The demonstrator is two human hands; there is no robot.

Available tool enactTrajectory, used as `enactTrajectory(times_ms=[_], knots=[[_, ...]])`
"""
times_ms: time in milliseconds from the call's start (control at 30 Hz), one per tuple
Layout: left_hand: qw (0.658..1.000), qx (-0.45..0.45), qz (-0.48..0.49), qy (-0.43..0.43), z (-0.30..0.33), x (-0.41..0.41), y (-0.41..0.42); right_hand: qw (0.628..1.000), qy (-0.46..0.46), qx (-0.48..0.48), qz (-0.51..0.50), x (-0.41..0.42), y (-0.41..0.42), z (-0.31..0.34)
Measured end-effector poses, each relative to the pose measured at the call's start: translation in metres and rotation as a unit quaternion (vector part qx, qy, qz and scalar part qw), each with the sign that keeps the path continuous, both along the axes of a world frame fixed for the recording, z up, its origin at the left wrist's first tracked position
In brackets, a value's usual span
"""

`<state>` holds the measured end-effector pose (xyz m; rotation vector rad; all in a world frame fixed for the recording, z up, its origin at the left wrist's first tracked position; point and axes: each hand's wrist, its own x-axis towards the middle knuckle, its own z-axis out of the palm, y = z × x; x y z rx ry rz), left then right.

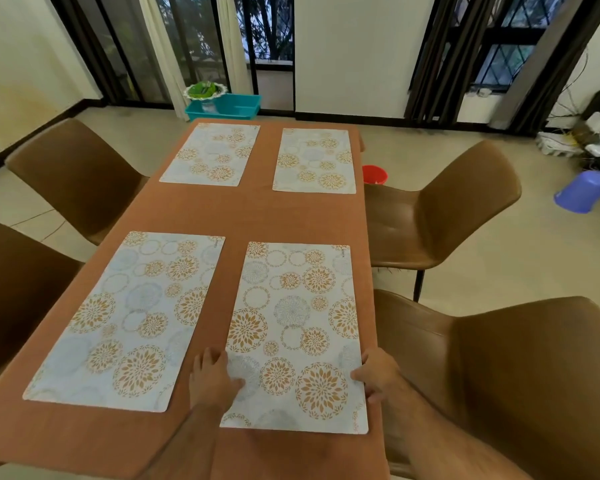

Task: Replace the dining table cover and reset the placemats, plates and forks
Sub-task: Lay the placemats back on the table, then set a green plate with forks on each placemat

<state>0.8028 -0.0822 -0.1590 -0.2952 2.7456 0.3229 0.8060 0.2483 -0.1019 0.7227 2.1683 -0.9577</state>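
Both hands pinch the lower-centre placemat [293,336]: left hand [212,379] its left edge, right hand [378,374] its right

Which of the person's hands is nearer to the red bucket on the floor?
Right. The right hand holds the near placemat's bucket-side edge; the left hand holds the opposite edge, farther from the red bucket.
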Motion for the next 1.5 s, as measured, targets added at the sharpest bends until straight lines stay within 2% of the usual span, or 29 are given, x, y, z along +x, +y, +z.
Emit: enactTrajectory(times_ms=[167,533,933,1100,1267,1367,1500], knots=[[0.999,0.000,0.030,-0.017,0.003,-0.001,0.002,1.000,0.012,0.017,0.016,0.002,-0.004,-0.004],[0.999,-0.003,0.023,-0.029,0.010,-0.016,-0.008,0.998,0.049,-0.003,0.046,0.004,-0.007,-0.006],[0.998,0.041,0.040,-0.001,0.032,-0.007,-0.018,0.979,0.146,0.082,0.114,-0.017,-0.042,0.015],[0.994,0.071,0.073,0.030,0.058,0.018,-0.036,0.962,0.176,0.083,0.193,-0.027,-0.098,0.026],[0.992,0.072,0.080,0.072,0.077,0.053,-0.104,0.928,0.211,0.082,0.297,-0.030,-0.188,0.043],[0.986,0.042,0.130,0.092,0.093,0.085,-0.167,0.904,0.229,0.062,0.357,-0.028,-0.266,0.051],[0.963,0.080,0.239,0.097,0.110,0.141,-0.249,0.863,0.234,0.044,0.445,-0.007,-0.378,0.061]])
